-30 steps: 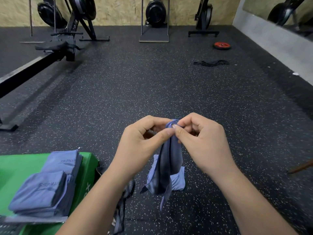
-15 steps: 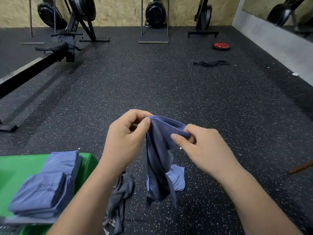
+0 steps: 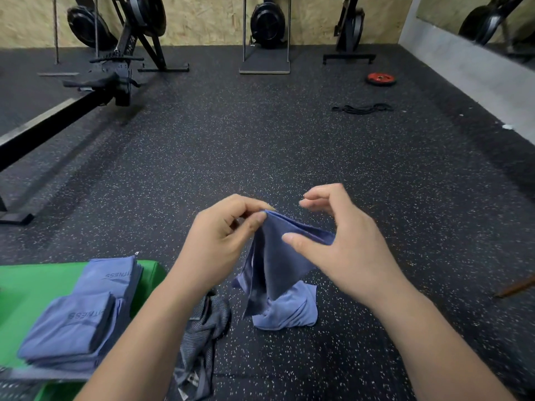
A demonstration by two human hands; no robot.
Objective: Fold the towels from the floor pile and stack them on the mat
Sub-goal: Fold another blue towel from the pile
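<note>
A blue towel (image 3: 275,256) hangs in front of me above the floor. My left hand (image 3: 220,241) pinches its top corner between thumb and forefinger. My right hand (image 3: 344,250) is at the towel's upper edge: the thumb lies straight in front of the cloth and the fingers are lifted off it. Under it, a crumpled blue towel (image 3: 289,311) and a grey striped towel (image 3: 202,328) lie on the floor. At lower left, the green mat (image 3: 37,285) carries folded blue towels (image 3: 75,322) in two overlapping stacks.
A rowing machine (image 3: 86,91) runs along the left side of the black speckled floor. More machines stand at the far wall. A red weight plate (image 3: 380,79) and a black band (image 3: 362,108) lie far right. A brown stick (image 3: 515,287) pokes in at the right edge.
My hands have moved apart, spreading the towel's top edge. The right hand's fingers have let go of their pinch and lifted. The left hand still pinches its corner.
</note>
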